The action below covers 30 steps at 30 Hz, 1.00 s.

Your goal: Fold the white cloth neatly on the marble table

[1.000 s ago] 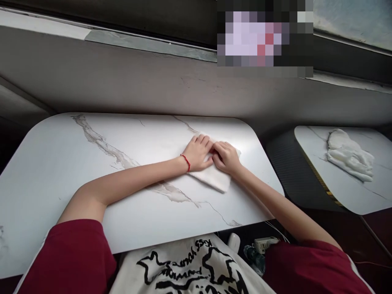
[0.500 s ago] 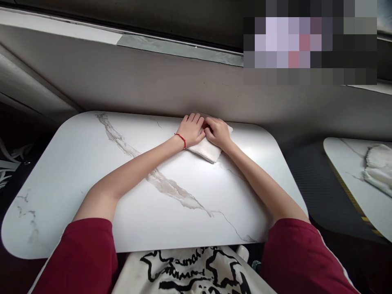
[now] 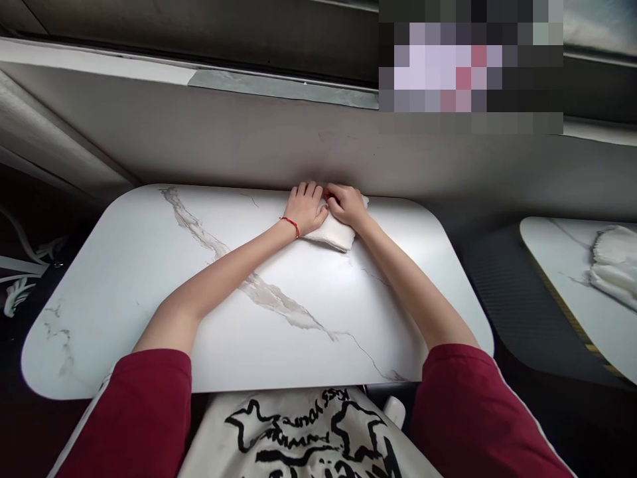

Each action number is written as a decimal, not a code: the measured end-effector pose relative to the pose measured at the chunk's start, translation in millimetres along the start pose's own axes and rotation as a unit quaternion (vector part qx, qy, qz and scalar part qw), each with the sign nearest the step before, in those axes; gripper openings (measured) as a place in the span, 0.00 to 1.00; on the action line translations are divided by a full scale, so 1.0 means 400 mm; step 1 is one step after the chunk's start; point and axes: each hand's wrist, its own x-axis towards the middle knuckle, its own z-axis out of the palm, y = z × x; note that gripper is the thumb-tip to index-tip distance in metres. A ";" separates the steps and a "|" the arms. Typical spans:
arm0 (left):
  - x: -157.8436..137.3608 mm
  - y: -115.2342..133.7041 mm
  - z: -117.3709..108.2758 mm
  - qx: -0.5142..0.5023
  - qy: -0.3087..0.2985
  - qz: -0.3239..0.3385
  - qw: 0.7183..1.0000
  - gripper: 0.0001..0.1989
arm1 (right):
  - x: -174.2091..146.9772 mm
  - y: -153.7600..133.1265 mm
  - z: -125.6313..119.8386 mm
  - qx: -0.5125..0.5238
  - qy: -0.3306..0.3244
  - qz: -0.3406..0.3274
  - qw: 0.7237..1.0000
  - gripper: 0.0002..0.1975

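A folded white cloth (image 3: pixel 333 234) lies at the far edge of the white marbled table (image 3: pixel 209 352). My left hand (image 3: pixel 305 204) rests flat over its left part, fingers stretched toward the wall and a red string bracelet at the wrist. Beside it, my right hand (image 3: pixel 348 204) is curled on the upper right of the cloth, its fingers bent inward around the material. Part of the cloth is hidden beneath both hands; its near corner and a bit of its right edge show.
A grey wall (image 3: pixel 223 133) stands right behind the table's far edge, with a ledge (image 3: pixel 279 87) above it. To the right, across a dark gap, another marbled table (image 3: pixel 557 259) bears a crumpled white cloth (image 3: pixel 617 262). White straps (image 3: pixel 20 292) hang at far left.
The view has shifted slightly. Both hands stay on the cloth at the far edge, with little change in their grip; the cloth's near corner sits a little closer to the hands.
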 end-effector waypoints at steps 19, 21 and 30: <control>-0.487 0.138 -0.139 0.063 -0.023 0.080 0.995 0.23 | -0.385 -0.369 -0.070 0.038 0.007 -0.111 0.993 0.05; -0.540 0.145 -0.151 0.073 -0.007 0.099 0.992 0.22 | -0.421 -0.408 -0.081 0.046 0.000 -0.127 0.991 0.04; -0.509 0.079 -0.159 0.064 -0.043 0.078 0.994 0.21 | -0.340 -0.409 -0.035 0.066 -0.039 -0.143 0.987 0.02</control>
